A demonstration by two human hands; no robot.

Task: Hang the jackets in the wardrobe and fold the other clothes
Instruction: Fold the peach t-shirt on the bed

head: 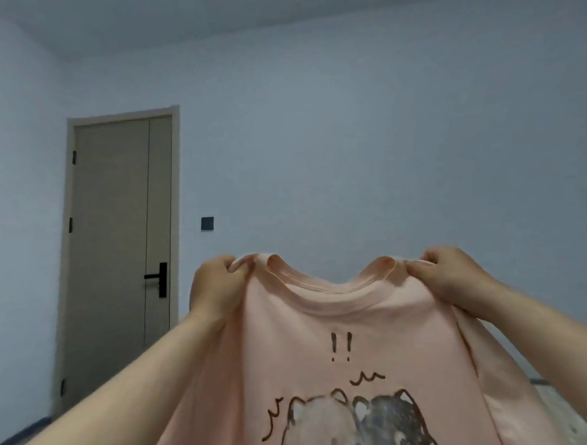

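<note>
Grips pink T-shirt (pixel 339 324) either side of collar (pixel 334 289), left hand (pixel 218 286) and right hand (pixel 453 276) fingers (pixel 431 256) clamped on it; keep shoulders level, taut.

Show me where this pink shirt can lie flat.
Only one surface shows: a pale strip lower right, between the right edge of the pink shirt and the frame edge; too little shows to judge. The shirt, gripped at the shoulders by left hand and right hand, hides everything below. Air is free between the left hand and the door.
</note>
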